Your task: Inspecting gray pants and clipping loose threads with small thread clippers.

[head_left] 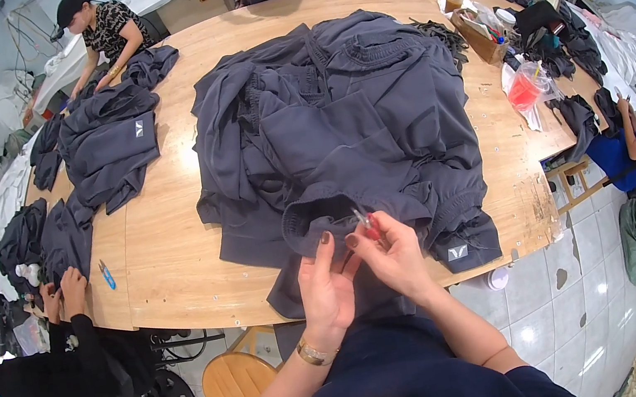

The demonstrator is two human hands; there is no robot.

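Note:
At the near edge of the table, my left hand (326, 288) pinches the edge of a dark grey garment (298, 231) with a gathered elastic opening. My right hand (397, 259) is closed around small red-handled thread snips (372, 228). Their metal tips point up and away from me, beside the garment's opening. My two hands nearly touch at the fingers. Beyond them spreads a heap of dark grey garments (355, 121), several with gathered elastic waistbands. Part of the held garment hangs over the table edge. Whether a thread lies between my fingers is too small to tell.
Blue snips (107, 274) lie on the wooden table (161, 241) at left. More dark garments (107, 141) lie beyond them. A cardboard box (481, 36) and red drink bag (523, 90) stand at right. Co-workers surround the table. A wooden stool (236, 389) stands below.

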